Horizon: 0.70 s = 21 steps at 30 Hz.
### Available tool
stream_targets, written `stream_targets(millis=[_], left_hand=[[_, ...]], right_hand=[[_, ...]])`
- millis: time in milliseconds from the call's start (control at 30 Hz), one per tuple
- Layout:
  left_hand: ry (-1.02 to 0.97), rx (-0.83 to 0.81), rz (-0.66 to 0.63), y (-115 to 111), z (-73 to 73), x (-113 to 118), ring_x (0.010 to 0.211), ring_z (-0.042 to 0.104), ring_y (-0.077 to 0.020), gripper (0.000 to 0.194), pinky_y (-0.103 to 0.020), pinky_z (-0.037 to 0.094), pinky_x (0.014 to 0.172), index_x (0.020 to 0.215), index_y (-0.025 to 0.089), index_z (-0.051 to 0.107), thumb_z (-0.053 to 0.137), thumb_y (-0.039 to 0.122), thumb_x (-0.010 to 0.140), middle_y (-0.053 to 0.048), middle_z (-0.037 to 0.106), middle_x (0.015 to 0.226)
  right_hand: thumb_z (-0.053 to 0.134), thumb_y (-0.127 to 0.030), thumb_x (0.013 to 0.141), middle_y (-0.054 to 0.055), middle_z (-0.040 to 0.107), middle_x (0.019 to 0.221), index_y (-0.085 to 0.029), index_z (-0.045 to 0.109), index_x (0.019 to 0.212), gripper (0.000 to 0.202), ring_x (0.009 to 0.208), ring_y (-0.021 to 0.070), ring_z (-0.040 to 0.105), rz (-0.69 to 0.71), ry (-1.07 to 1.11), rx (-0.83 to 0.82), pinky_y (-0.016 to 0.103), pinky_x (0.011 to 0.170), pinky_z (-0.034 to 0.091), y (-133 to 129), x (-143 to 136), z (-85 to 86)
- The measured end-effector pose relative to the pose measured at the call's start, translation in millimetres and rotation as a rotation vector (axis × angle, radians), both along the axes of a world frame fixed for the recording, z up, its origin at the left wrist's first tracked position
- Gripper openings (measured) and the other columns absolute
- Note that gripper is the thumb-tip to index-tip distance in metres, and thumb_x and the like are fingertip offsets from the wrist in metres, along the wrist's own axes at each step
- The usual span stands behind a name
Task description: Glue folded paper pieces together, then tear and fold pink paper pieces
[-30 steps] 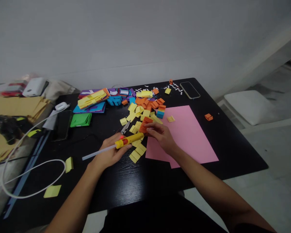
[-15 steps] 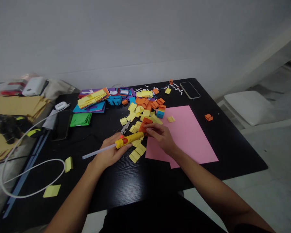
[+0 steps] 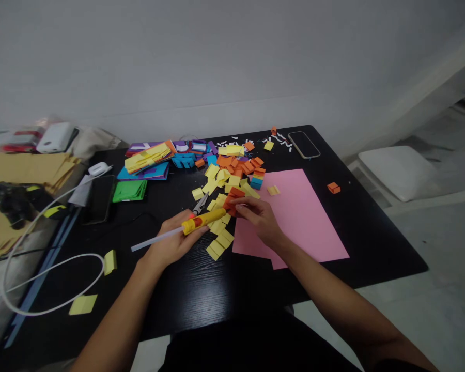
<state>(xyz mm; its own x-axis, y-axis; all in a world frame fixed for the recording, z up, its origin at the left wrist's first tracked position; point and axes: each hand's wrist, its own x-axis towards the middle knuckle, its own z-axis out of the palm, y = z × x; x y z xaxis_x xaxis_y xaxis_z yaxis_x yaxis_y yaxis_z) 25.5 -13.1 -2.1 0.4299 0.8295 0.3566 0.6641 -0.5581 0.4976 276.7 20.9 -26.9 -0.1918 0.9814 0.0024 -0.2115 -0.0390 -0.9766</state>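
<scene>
My left hand (image 3: 174,242) is wrapped round a yellow glue gun (image 3: 203,221), and a clear glue stick (image 3: 155,240) juts from its back end. The gun's tip is close to a folded orange paper piece (image 3: 233,198), pinched in the fingers of my right hand (image 3: 259,219). Folded yellow paper pieces (image 3: 220,244) lie under and around the gun. Scissors (image 3: 200,204) rest just beyond my left hand. Pink sheets (image 3: 294,222) lie beneath and to the right of my right hand.
Behind the hands are orange pieces (image 3: 227,163), a striped stack (image 3: 258,178), green papers (image 3: 129,190) and a phone (image 3: 304,144). A white cable (image 3: 54,314) loops at the left, near a dark phone (image 3: 99,199). A white stool (image 3: 395,170) stands at the right.
My left hand has drawn the glue gun slightly left, so its tip is a little farther from the orange piece. My right hand has barely moved.
</scene>
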Motion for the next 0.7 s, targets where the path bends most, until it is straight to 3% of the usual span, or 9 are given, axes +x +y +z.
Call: stream_targets(millis=[433,700], left_hand=[[0.004,-0.003,0.051,1.6,4.1,-6.0,0.064,0.056,-0.0139,0.027,-0.026,0.044,0.061,0.077,0.019,0.059,0.059,0.033,0.101,0.001,0.056,0.072],[-0.006,-0.032,0.034,1.3,9.2,-13.5,0.075,0.066,-0.0163,0.02,-0.026,0.05,0.07,0.093,0.02,0.069,0.064,0.038,0.097,-0.003,0.071,0.087]], right_hand=[[0.077,-0.033,0.085,0.004,0.079,0.101,-0.028,0.082,0.095,0.013,0.1,0.0249,0.073,-0.02,-0.046,0.011,0.05,0.092,0.062,0.0,1.2,1.1],[0.079,-0.034,0.082,0.004,0.077,0.104,-0.027,0.08,0.093,0.013,0.099,0.0238,0.073,-0.05,0.008,-0.011,0.048,0.091,0.062,0.6,2.3,1.5]])
